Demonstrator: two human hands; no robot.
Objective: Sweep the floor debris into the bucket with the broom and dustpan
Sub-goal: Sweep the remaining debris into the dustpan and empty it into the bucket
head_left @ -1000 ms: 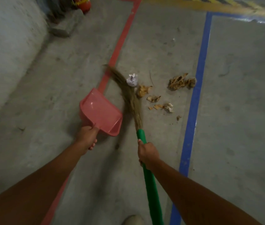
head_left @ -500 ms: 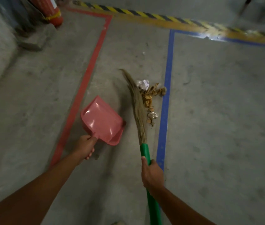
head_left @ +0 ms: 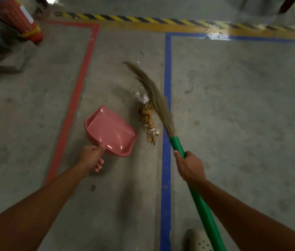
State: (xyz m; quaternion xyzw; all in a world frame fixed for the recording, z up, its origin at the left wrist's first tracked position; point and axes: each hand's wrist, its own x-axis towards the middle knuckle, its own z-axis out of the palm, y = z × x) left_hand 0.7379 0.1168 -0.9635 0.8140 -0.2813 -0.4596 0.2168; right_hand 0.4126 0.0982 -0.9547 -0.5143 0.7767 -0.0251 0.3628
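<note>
A narrow pile of debris (head_left: 147, 117), brown scraps with a crumpled white paper at its far end, lies on the concrete floor between the dustpan and the broom. My left hand (head_left: 91, 158) grips the handle of the pink dustpan (head_left: 109, 130), which rests on the floor just left of the pile, its open mouth pointing away from me. My right hand (head_left: 190, 165) holds the green handle of the broom (head_left: 200, 198). Its straw bristles (head_left: 154, 93) lie along the pile's right side, over the blue line. No bucket is in view.
A red floor line (head_left: 74, 105) runs left of the dustpan and a blue line (head_left: 166, 178) right of the pile. A yellow-black hazard stripe (head_left: 143, 19) crosses the far floor. A red cylinder (head_left: 16, 19) stands at the far left. My shoe (head_left: 200, 240) shows at the bottom.
The broom has swung from the left side of the debris to its right side. The scattered scraps are gathered into a tight line, now closer to the dustpan.
</note>
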